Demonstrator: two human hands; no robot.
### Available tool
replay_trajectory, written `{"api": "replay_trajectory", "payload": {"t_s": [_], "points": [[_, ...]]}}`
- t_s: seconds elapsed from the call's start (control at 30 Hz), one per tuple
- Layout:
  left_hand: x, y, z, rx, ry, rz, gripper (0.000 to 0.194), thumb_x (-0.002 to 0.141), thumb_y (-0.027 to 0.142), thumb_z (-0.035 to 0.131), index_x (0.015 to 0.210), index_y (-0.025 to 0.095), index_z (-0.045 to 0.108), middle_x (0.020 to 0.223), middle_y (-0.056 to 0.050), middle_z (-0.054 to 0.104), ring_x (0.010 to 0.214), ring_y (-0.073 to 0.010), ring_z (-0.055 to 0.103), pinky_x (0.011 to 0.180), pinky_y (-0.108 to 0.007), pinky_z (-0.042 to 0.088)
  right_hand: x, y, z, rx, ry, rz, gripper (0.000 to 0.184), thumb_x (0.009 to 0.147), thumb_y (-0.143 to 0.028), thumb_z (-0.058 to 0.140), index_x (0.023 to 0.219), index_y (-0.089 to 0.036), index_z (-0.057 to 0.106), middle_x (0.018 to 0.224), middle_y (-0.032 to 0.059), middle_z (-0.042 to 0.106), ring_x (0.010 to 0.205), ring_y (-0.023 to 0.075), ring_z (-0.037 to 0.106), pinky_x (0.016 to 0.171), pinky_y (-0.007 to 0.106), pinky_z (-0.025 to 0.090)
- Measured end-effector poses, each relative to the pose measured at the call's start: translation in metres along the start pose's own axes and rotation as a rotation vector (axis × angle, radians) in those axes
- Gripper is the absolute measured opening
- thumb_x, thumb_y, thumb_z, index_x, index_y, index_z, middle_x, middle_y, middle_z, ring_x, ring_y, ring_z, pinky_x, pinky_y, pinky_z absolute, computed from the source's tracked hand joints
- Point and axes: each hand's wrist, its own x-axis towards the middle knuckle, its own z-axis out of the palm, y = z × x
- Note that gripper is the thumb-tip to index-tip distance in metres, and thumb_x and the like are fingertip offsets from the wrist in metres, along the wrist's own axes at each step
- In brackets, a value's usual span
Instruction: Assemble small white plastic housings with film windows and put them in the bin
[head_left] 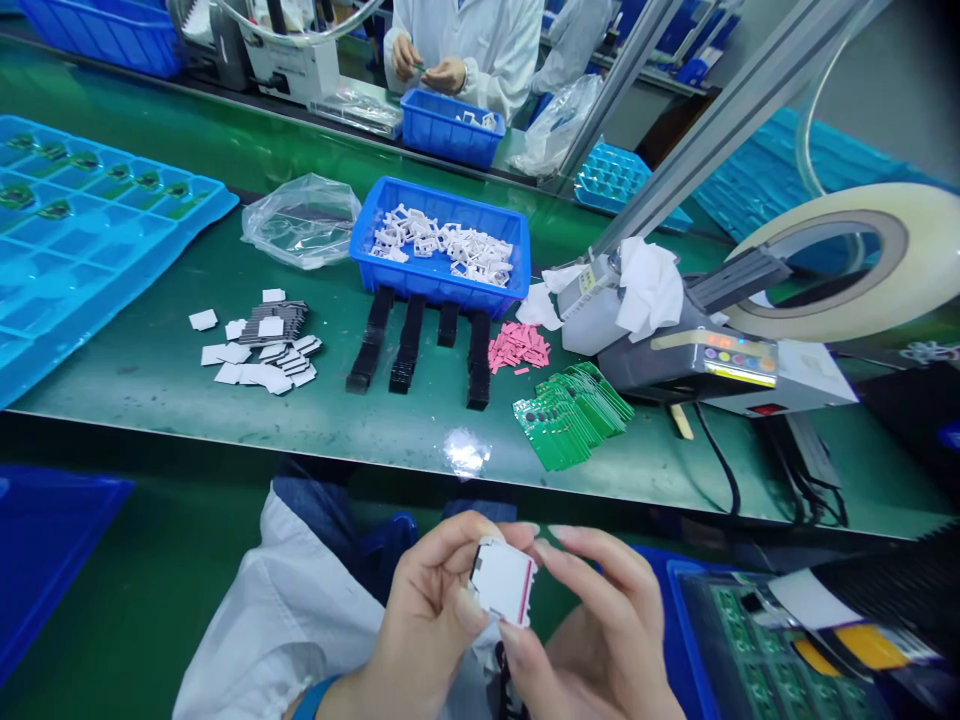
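Observation:
A small white square plastic part (504, 583) with a pink strip along its right edge and a black bit at its left is held low in front of me, below the bench edge. My left hand (435, 590) pinches it from the left, thumb on its face. My right hand (600, 610) meets the other side, its thumb at the lower corner and fingertips by the upper right corner. On the bench ahead lie fanned green circuit boards (570, 415), small pink strips (519, 346), rows of black pieces (409, 345) and white and grey squares (259, 350).
A blue bin (442, 285) holds white plastic frames. Beside it is a clear plastic bag (301, 222). A tape dispenser (690, 350) stands right, a light-blue compartment tray (90, 270) left. Across the bench a co-worker (465, 50) in a white coat handles a small piece.

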Motion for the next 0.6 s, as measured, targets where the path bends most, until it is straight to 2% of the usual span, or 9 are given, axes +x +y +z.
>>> {"api": "replay_trajectory", "payload": {"t_s": [0.03, 0.1, 0.2, 0.3, 0.4, 0.47, 0.5, 0.53, 0.6], "points": [[0.001, -0.003, 0.0, 0.031, 0.007, 0.043, 0.022, 0.066, 0.04, 0.076, 0.083, 0.025, 0.074, 0.094, -0.001, 0.073, 0.082, -0.0118, 0.066, 0.074, -0.016, 0.048, 0.002, 0.001, 0.003, 0.034, 0.01, 0.01, 0.032, 0.081, -0.033, 0.064, 0.112, -0.026, 0.063, 0.099, 0.0081, 0.056, 0.086, 0.0253, 0.054, 0.066, 0.04, 0.048], [0.002, -0.008, -0.002, 0.088, 0.023, 0.092, 0.023, 0.065, 0.041, 0.075, 0.084, 0.027, 0.074, 0.103, -0.002, 0.069, 0.096, -0.0164, 0.063, 0.083, -0.02, 0.048, 0.005, 0.003, 0.004, 0.144, -0.069, 0.051, 0.028, 0.083, -0.035, 0.063, 0.109, -0.025, 0.063, 0.095, 0.0071, 0.055, 0.084, 0.0221, 0.055, 0.065, 0.036, 0.05], [0.001, -0.007, -0.009, 0.216, 0.005, 0.129, 0.024, 0.071, 0.042, 0.071, 0.091, 0.029, 0.074, 0.119, -0.004, 0.064, 0.112, -0.0225, 0.058, 0.092, -0.026, 0.046, 0.011, 0.008, -0.005, 0.211, -0.145, 0.107, 0.023, 0.083, -0.039, 0.064, 0.101, -0.025, 0.065, 0.087, 0.0045, 0.057, 0.079, 0.0192, 0.056, 0.062, 0.032, 0.052], [0.003, 0.009, -0.017, 0.545, -0.076, 0.25, 0.033, 0.076, 0.034, 0.067, 0.109, 0.03, 0.07, 0.13, -0.006, 0.061, 0.124, -0.0255, 0.05, 0.104, -0.034, 0.038, 0.015, 0.013, -0.023, 0.149, -0.227, 0.107, 0.022, 0.08, -0.038, 0.068, 0.097, -0.024, 0.066, 0.084, 0.0038, 0.062, 0.079, 0.0189, 0.059, 0.062, 0.031, 0.052], [0.012, 0.03, -0.018, 0.939, -0.345, 0.225, 0.036, 0.065, 0.018, 0.077, 0.099, 0.028, 0.074, 0.12, -0.008, 0.068, 0.12, -0.0279, 0.055, 0.112, -0.04, 0.025, 0.017, 0.019, -0.041, 0.036, -0.278, 0.058, 0.02, 0.079, -0.038, 0.069, 0.093, -0.023, 0.066, 0.083, 0.0034, 0.065, 0.078, 0.0188, 0.06, 0.064, 0.031, 0.053], [0.021, 0.037, -0.012, 1.114, -0.531, 0.15, 0.032, 0.067, 0.01, 0.075, 0.094, 0.028, 0.075, 0.112, -0.01, 0.071, 0.112, -0.0285, 0.062, 0.109, -0.044, 0.031, 0.016, 0.023, -0.051, -0.042, -0.289, 0.028, 0.019, 0.079, -0.038, 0.069, 0.09, -0.023, 0.067, 0.081, 0.003, 0.066, 0.077, 0.0186, 0.061, 0.065, 0.031, 0.053], [0.026, 0.038, -0.007, 1.172, -0.612, 0.17, 0.033, 0.071, 0.009, 0.071, 0.097, 0.027, 0.073, 0.111, -0.011, 0.071, 0.109, -0.0283, 0.064, 0.105, -0.045, 0.038, 0.014, 0.025, -0.056, -0.075, -0.289, 0.019, 0.019, 0.079, -0.038, 0.069, 0.089, -0.022, 0.066, 0.081, 0.0027, 0.066, 0.075, 0.0184, 0.061, 0.065, 0.031, 0.052], [0.031, 0.036, -0.003, 1.226, -0.696, 0.251, 0.033, 0.074, 0.009, 0.067, 0.102, 0.025, 0.071, 0.11, -0.012, 0.071, 0.106, -0.028, 0.065, 0.1, -0.044, 0.045, 0.013, 0.026, -0.06, -0.106, -0.289, 0.018, 0.019, 0.079, -0.038, 0.069, 0.089, -0.022, 0.066, 0.08, 0.0024, 0.066, 0.074, 0.0182, 0.061, 0.065, 0.031, 0.053], [0.038, 0.028, 0.005, 1.348, -0.884, 0.541, 0.034, 0.078, 0.009, 0.063, 0.11, 0.018, 0.068, 0.107, -0.016, 0.072, 0.099, -0.0274, 0.069, 0.087, -0.04, 0.055, 0.009, 0.029, -0.067, -0.147, -0.288, 0.031, 0.018, 0.08, -0.037, 0.069, 0.089, -0.022, 0.066, 0.08, 0.002, 0.066, 0.073, 0.0174, 0.061, 0.065, 0.03, 0.053]]}}
